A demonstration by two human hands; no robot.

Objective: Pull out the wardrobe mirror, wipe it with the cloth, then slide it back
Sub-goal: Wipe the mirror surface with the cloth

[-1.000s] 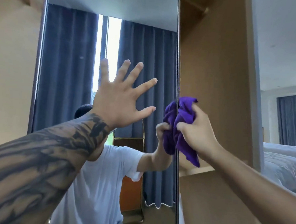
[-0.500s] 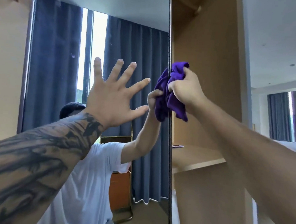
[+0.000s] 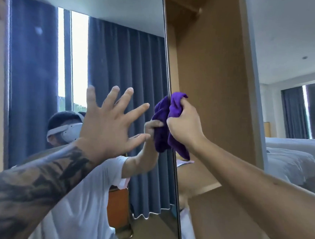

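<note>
**Cloth at the mirror's right edge**

The tall, thin-framed wardrobe mirror (image 3: 119, 62) stood pulled out in front of the open light-brown wooden wardrobe (image 3: 209, 85), filling the left and centre of the view. Its glass reflected blue-grey curtains, a bright window strip and the person in a white T-shirt.

A crumpled purple cloth (image 3: 176, 127) sat against the mirror's right vertical edge, at about mid-height of the frame, its purple reflection meeting it at the glass. The right hand (image 3: 184, 128) gripped the cloth in a closed fist, fingers curled tight around the bunched fabric, with a loose tail hanging below the hand.

The left hand (image 3: 109, 124), on a tattooed forearm, was raised before the glass to the left of the cloth, empty, all fingers spread wide apart. Whether its palm touched the mirror could not be told.

Behind the cloth, a wooden shelf (image 3: 200, 183) crossed the wardrobe interior. Farther right lay a bed with white bedding (image 3: 293, 163).
</note>
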